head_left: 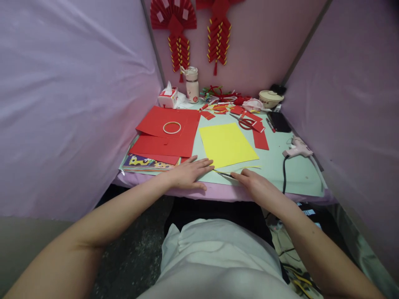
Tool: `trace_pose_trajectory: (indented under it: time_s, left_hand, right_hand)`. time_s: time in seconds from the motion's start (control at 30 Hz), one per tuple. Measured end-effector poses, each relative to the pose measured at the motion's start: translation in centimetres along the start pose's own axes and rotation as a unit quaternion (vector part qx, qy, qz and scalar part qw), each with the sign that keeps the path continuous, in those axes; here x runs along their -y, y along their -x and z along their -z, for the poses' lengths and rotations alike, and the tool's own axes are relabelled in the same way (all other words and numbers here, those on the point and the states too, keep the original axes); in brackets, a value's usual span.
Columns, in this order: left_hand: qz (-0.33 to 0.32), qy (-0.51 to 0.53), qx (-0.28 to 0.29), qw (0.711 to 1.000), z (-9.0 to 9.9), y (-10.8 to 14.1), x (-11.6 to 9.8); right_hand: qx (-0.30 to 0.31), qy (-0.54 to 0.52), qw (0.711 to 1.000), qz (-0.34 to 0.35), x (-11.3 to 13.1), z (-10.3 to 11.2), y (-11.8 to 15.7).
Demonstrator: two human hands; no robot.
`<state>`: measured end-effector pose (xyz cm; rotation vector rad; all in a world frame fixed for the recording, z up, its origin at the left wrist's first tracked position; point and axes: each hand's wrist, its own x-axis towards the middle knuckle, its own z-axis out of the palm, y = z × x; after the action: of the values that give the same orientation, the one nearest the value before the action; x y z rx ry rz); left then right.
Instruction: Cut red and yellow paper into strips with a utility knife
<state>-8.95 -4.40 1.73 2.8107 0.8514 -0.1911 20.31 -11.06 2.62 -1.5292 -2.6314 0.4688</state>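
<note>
A yellow sheet of paper lies on the pale green table mat. My left hand rests flat with its fingers stretched out, their tips by the sheet's lower left corner. Close to the mat's front edge, my right hand is closed on a slim dark knife-like tool. That tool points left, its tip near my left fingertips; most of its handle is hidden in my hand. A thin yellow paper strip lies just below the sheet, beside my right fingers.
Red sheets with a round hoop lie left. Behind the yellow sheet are red-handled scissors and red paper scraps. A glue gun with a black cord, a phone and a lidded bowl stand right; a bottle stands behind.
</note>
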Motion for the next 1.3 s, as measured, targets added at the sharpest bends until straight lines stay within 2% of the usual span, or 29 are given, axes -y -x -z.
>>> trace_pose_trajectory:
  time_s: [0.3, 0.5, 0.7, 0.93, 1.3]
  left_hand:
    - [0.003, 0.036, -0.014, 0.999, 0.1, -0.1, 0.0]
    - [0.077, 0.099, -0.116, 0.985, -0.5, -0.8, -0.8]
    - [0.117, 0.126, -0.194, 0.966, -1.7, -1.4, -1.6]
    - [0.072, 0.051, -0.273, 0.958, -2.1, -3.0, -2.6]
    - [0.056, 0.072, -0.298, 0.950, -2.9, -3.8, -2.1]
  right_hand:
    - [-0.005, -0.048, 0.999, 0.019, -1.0, -0.9, 0.0]
    - [-0.049, -0.097, 0.994, 0.023, -2.3, -2.0, 0.0]
    - [-0.071, -0.078, 0.994, 0.016, -2.5, -2.4, -0.4]
    - [-0.074, -0.069, 0.995, 0.015, -2.6, -2.6, -0.8]
    - [-0.070, -0.059, 0.996, 0.020, -2.5, -2.7, -1.0]
